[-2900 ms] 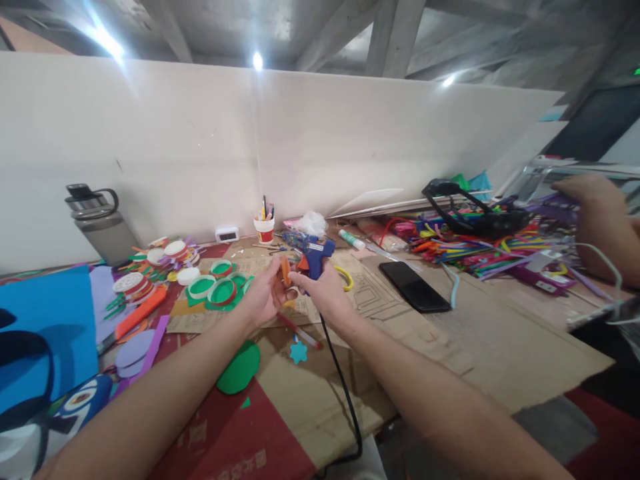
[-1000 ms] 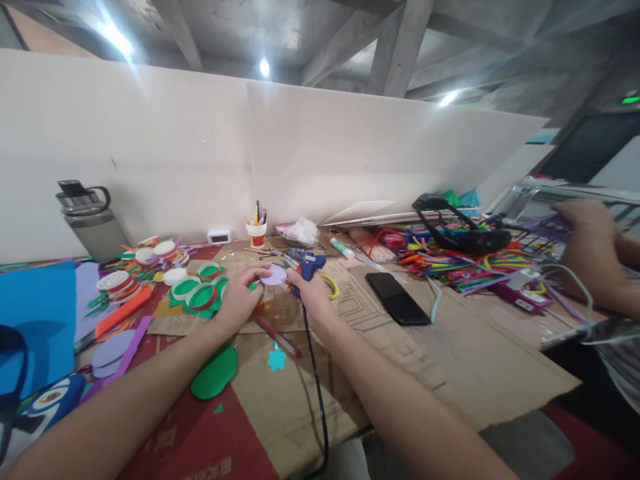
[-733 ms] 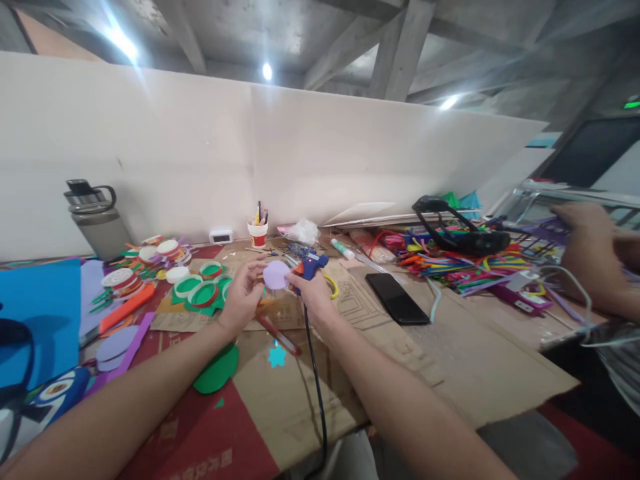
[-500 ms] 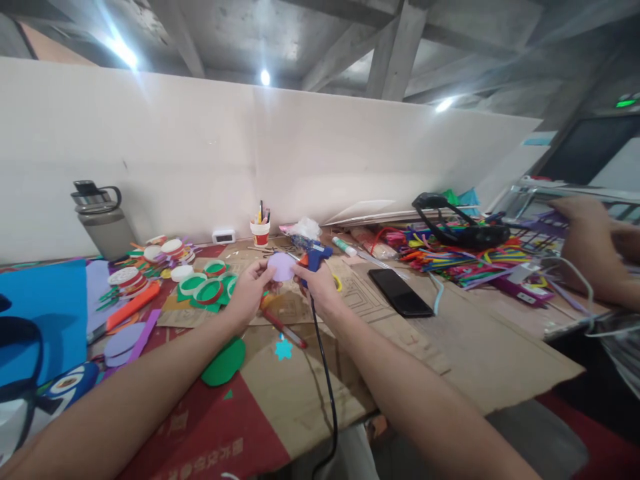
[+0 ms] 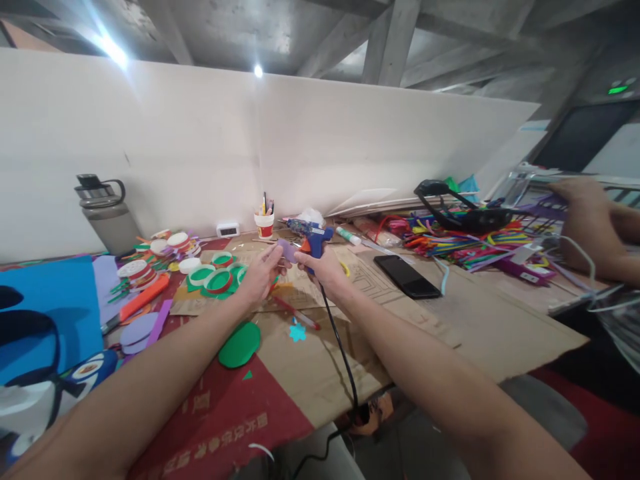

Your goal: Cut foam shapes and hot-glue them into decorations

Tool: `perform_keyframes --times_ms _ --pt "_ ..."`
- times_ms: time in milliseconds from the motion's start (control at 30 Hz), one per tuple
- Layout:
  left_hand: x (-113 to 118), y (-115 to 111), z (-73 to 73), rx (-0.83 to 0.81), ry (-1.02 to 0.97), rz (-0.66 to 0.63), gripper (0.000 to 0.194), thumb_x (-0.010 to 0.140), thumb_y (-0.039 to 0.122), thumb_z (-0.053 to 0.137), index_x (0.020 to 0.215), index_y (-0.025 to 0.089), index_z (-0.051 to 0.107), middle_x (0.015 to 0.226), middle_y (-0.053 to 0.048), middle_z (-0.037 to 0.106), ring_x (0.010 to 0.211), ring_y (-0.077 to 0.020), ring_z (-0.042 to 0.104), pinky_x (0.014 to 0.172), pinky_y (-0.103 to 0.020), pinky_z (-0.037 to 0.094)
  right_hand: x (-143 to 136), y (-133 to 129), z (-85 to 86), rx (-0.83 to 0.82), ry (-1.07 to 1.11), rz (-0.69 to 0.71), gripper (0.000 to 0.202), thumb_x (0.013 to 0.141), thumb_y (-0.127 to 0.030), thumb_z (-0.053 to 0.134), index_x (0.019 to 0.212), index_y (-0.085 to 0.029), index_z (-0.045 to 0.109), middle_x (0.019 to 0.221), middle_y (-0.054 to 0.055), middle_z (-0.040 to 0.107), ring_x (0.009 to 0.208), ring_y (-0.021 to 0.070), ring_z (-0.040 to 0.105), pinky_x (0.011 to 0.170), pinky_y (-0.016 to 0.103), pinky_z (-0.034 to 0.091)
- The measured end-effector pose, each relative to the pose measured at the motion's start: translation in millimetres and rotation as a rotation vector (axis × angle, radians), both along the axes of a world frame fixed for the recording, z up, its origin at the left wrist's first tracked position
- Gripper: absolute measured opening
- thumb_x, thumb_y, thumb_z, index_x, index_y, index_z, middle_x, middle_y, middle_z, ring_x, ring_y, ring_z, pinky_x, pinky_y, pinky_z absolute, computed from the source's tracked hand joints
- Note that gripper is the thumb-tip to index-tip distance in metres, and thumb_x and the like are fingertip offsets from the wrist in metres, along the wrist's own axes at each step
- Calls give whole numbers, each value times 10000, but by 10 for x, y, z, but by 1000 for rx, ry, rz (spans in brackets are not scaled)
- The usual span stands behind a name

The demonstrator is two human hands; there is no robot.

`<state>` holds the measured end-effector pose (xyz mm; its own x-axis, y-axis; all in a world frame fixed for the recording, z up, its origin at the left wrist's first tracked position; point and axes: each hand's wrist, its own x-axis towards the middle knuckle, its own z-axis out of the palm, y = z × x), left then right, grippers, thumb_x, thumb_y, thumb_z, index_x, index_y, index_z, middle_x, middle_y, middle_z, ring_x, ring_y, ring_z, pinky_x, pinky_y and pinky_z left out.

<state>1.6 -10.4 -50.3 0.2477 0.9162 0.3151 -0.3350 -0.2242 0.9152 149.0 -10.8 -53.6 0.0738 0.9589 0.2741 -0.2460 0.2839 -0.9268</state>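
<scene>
My left hand [image 5: 263, 272] is closed on a small purple paper disc [image 5: 287, 251], which is tilted so it looks narrow. My right hand [image 5: 323, 265] grips a blue hot glue gun [image 5: 316, 239] and its fingertips meet the disc's right side. The gun's nozzle points left, just above the disc, and its black cord [image 5: 343, 343] hangs over the table edge. Left of my hands stand several green-filled paper rings [image 5: 219, 280]. Below lie a green paper circle [image 5: 240, 345], a teal paper star [image 5: 297, 332] and a red pen [image 5: 300, 313].
A black phone [image 5: 407, 276] lies on cardboard to the right, near a heap of colourful pipe cleaners [image 5: 435, 237]. At the left are a grey bottle [image 5: 113, 220], an orange cutter [image 5: 144, 297] and purple discs [image 5: 139, 331]. A pen cup [image 5: 264, 225] stands behind. Another person's arm [image 5: 590, 227] is at far right.
The purple disc has turned from facing me to a tilted, narrower view. The glue gun is more upright in view, still in my right hand. The camera view has shifted slightly.
</scene>
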Motion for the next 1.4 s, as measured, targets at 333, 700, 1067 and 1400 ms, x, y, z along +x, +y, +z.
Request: perform_keyframes --times_ms 333,700,1067,1400 --pt "27 -40 -30 -91 85 100 507 732 455 768 1124 198 575 1109 -88 667 865 -166 652 637 -254 489 -38 -101 27 34 -171 -62 403 607 -331 810 917 -177 604 753 -15 681 600 119 559 592 262 447" --pt "-39 76 -101 4 110 292 560 673 339 819 1155 190 576 1267 -124 602 1005 -203 641 801 -321 524 4 14 -149 10 -43 -30 349 730 -473 726 884 -194 583 642 -35 605 544 120 537 558 263 424" --pt "-97 -6 25 386 498 389 596 690 175 778 1252 269 604 1276 -92 625 1114 -268 618 835 -373 528 -33 74 -246 -76 71 -33 405 664 -441 772 877 -194 532 652 -40 618 501 96 487 515 248 399" --pt "-100 19 -61 542 634 381 594 730 187 751 1293 284 589 1308 -78 624 1218 -273 564 1021 -434 459 -32 -13 -153 -93 14 -19 429 610 -345 785 935 -216 536 688 -62 622 492 93 492 511 249 398"
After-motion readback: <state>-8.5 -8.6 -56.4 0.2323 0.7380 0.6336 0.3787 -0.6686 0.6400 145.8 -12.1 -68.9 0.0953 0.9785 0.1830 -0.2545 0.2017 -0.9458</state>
